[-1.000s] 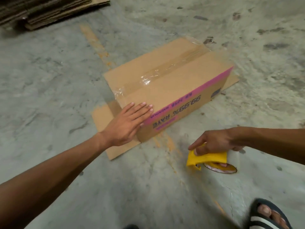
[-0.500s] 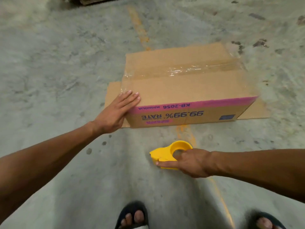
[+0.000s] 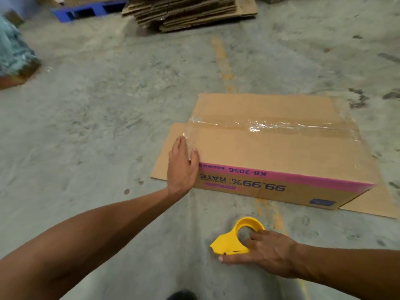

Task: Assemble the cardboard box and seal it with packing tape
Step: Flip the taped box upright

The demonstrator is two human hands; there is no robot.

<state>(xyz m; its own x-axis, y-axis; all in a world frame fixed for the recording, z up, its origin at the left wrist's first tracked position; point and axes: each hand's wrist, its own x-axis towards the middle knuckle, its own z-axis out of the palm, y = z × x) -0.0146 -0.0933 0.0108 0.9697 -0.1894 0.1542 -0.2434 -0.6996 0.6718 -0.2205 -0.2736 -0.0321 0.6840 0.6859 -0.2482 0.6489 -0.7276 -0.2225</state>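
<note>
The box (image 3: 279,152) lies on the concrete floor (image 3: 108,126) just ahead of my two hands, printed side facing me, upside-down lettering along a pink band. Compared with a second ago it has swung round: the long printed face now runs nearly square to me, where earlier it sat at an angle. A clear strip of tape (image 3: 270,126) already runs along the top seam, from the end by my left hand across to the far end, so I judge this face sealed and the turn as either setting up the next seam or a last rub-down.

My left hand (image 3: 183,167) is flat, fingers straight and together, pressed against the near-left corner of the box, fingertips reaching the wrinkled tape end folded over that edge. It grips nothing.

My right hand (image 3: 266,252) has come down to the floor; it holds the yellow tape dispenser (image 3: 234,241), fingers curled into its ring, thumb stretched along the base. The dispenser rests on the floor, well apart from the box.

Beyond my left hand a flat cardboard sheet (image 3: 168,152) pokes out from under the box, and a stack of flattened cardboard (image 3: 190,11) sits far off.
</note>
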